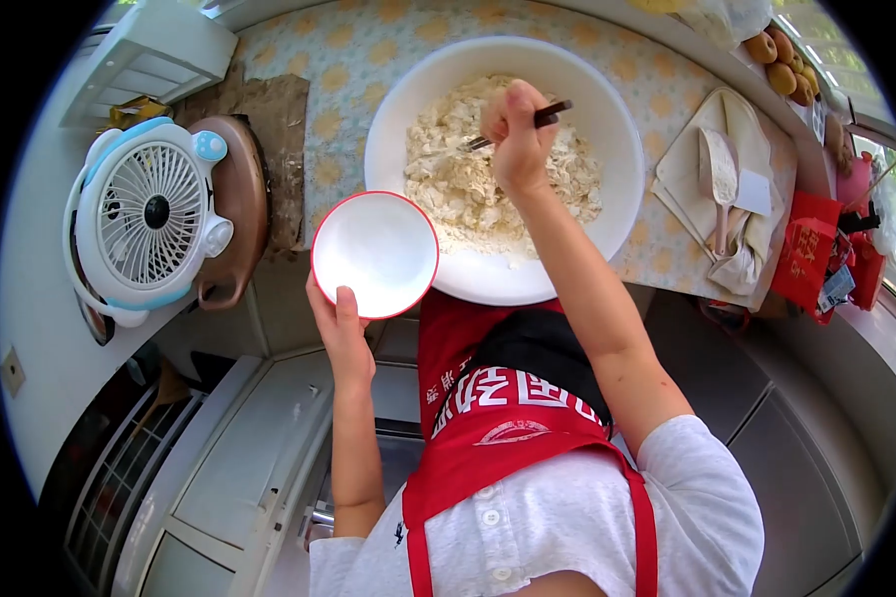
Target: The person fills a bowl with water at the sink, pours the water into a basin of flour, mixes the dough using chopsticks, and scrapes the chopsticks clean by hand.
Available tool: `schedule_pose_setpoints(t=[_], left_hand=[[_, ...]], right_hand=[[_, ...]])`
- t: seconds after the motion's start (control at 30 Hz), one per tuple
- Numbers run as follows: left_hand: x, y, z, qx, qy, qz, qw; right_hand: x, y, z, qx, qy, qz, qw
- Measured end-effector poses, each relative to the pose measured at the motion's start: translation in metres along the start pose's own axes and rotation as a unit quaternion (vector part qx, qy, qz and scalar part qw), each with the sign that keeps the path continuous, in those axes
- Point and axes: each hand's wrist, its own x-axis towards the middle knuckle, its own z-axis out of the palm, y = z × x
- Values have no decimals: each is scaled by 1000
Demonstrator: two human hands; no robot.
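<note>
My left hand (341, 333) grips a small white bowl (375, 256) by its red rim, thumb over the edge. The bowl looks empty and is tilted toward me, beside the near left edge of a large white basin (496, 287). Shaggy, crumbly flour dough (446, 184) covers much of the basin's bottom. Above it, my right hand (519, 137) is closed in a fist around dark chopsticks (552, 114), whose lower ends reach down to the dough.
The basin stands on a flower-patterned tablecloth (338, 109). To the left is a white and blue fan (156, 212). On the right, a scoop (718, 174) with flour lies on a cloth bag (752, 119). A red packet (806, 244) and brown round fruits (784, 65) sit near the window.
</note>
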Motion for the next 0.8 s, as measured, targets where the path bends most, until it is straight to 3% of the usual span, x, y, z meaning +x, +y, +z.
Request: schedule_pose_setpoints(t=[0.07, 0.13, 0.2, 0.37, 0.47, 0.53, 0.6, 0.8], left_hand=[[-1, 4, 0, -7, -1, -17, 1000], [0, 10, 2, -44, -20, 2, 999], [4, 14, 2, -44, -23, 10, 999], [4, 29, 3, -54, -7, 34, 998], [7, 29, -3, -77, -8, 32, 997], [8, 32, -4, -76, -8, 30, 997], [5, 32, -6, -70, -7, 26, 997], [1, 36, -10, -71, -11, 25, 997]], right_hand=[[-11, 6, 22, -60, -10, 10, 998], [-38, 12, 19, -116, -104, 6, 988], [-64, -9, 2, -153, -178, 59, 970], [-80, -65, -55, -58, -130, 151, 978], [-97, -62, -40, 48, -109, 204, 972], [-98, -37, -16, -106, -140, 129, 976], [-81, -9, 10, -118, -116, 124, 978], [1, -4, 38, 19, -49, 52, 997]])
